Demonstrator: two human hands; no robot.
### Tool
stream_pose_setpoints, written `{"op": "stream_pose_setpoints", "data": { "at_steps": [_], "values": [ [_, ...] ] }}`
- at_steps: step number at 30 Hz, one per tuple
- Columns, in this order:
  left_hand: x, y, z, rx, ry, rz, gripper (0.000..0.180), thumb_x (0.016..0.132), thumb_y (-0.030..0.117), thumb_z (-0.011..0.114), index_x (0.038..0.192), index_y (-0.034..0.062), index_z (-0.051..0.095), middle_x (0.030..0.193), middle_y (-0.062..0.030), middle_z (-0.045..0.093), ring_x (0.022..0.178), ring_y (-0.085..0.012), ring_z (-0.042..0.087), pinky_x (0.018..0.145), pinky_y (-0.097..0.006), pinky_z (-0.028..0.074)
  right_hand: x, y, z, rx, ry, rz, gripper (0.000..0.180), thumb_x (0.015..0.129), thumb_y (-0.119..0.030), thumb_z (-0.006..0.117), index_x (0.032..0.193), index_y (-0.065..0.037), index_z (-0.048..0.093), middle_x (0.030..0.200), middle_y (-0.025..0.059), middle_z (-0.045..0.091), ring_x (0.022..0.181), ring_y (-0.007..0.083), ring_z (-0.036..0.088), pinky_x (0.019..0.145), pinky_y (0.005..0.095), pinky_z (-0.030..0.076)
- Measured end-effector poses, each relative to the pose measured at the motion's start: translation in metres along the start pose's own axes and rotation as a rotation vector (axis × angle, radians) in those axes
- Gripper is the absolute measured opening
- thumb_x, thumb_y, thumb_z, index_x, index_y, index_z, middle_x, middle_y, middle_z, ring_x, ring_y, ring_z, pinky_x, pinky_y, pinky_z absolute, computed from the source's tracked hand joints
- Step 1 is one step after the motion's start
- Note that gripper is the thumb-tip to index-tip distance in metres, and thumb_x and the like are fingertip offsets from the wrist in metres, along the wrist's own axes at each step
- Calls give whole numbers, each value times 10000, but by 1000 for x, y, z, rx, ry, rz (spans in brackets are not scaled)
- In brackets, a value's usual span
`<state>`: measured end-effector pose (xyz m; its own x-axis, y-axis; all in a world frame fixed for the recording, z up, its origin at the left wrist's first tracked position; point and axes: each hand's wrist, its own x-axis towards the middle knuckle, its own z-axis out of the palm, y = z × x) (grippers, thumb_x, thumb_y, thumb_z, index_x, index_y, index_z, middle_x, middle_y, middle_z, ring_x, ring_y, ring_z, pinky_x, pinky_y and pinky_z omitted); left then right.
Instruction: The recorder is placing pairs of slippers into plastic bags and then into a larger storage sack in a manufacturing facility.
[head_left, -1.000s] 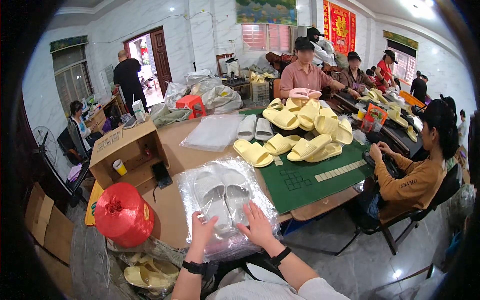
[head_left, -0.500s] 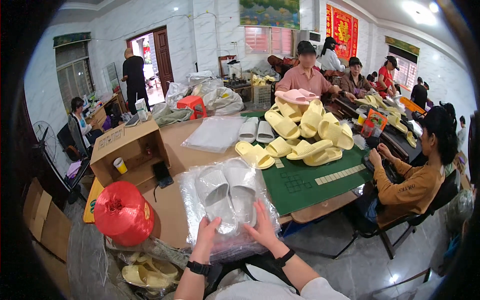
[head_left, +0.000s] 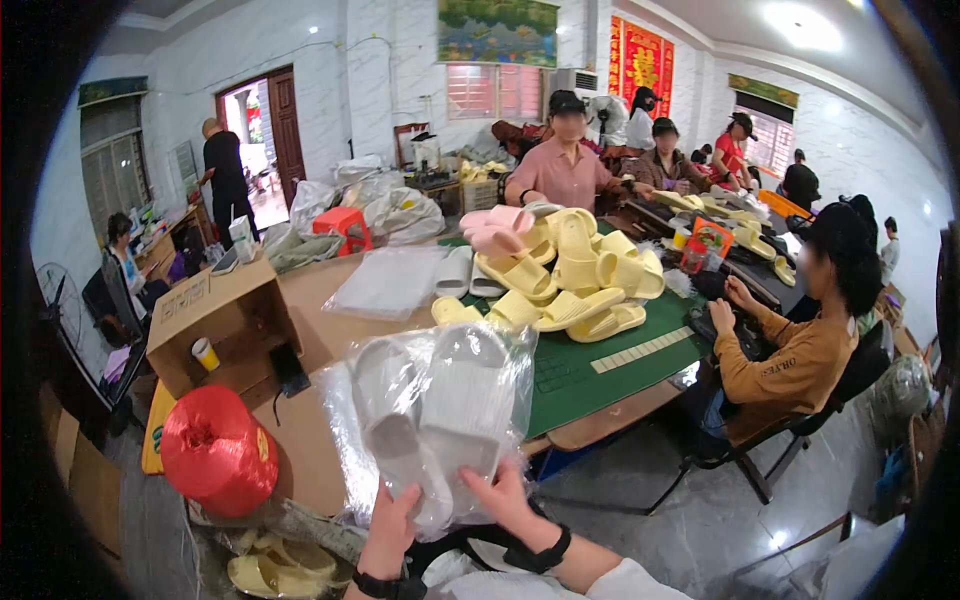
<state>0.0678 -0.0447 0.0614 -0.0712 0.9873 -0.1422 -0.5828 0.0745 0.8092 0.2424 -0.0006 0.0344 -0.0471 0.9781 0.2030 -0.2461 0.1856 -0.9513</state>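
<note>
Head view, clock directions taken from the clear bag: the clear bag point(head_left: 514, 375) is at the near side of the brown table point(head_left: 318, 345), with a pair of pale grey slippers point(head_left: 462, 400) inside. Whether its underside touches the table cannot be told. The left hand point(head_left: 394, 522), at 7 o'clock, is closed on the bag's near part, thumb in front, fingers largely hidden. The right hand point(head_left: 506, 496), between 4 and 5 o'clock, grips likewise, thumb on the front face. Flat plastic sheets point(head_left: 385, 283) lie at 11 o'clock, a cardboard box point(head_left: 212, 312) at 10, a roll of red string point(head_left: 220, 450) at 9. Between 1 and 2 o'clock, a pile of yellow slippers point(head_left: 577, 258) sits on a green mat point(head_left: 560, 402). A co-worker in brown sleeves point(head_left: 795, 365) sits at 3 o'clock
</note>
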Motion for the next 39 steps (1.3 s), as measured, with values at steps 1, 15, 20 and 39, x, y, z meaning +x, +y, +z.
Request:
{"op": "stream_pose_setpoints", "data": {
  "at_steps": [1,15,20,39],
  "values": [
    [-2,-8,-5,2,-18,2,628,911,-18,584,1479,42,324,1304,-109,561,1196,-232,573,1001,-390,497,-7,3,6,-48,34,-14,285,904,-129,716,1135,23,647,1023,77,714,927,126,641,810,312,533],
    [-111,46,-128,266,398,407,592,873,59,587,1437,25,410,1247,-105,586,1083,-227,605,948,-368,498,-28,17,20,-365,-584,-251,580,836,-349,782,1241,18,588,1137,191,632,1039,345,631,885,404,517],
    [-241,154,-196,465,747,414,595,870,76,644,1432,22,458,1244,-85,616,1077,-198,611,927,-338,496,-29,13,12,-443,-619,-50,288,867,-143,782,1100,-12,675,862,63,670,704,115,614,652,264,516],
    [-135,0,-271,918,743,-6,622,874,227,702,1362,-49,434,1181,-217,661,1072,-355,650,951,-432,490,-65,73,112,-292,-1225,-16,285,916,-213,689,827,31,572,649,159,490,583,249,449,556,373,409]
  ]
}}
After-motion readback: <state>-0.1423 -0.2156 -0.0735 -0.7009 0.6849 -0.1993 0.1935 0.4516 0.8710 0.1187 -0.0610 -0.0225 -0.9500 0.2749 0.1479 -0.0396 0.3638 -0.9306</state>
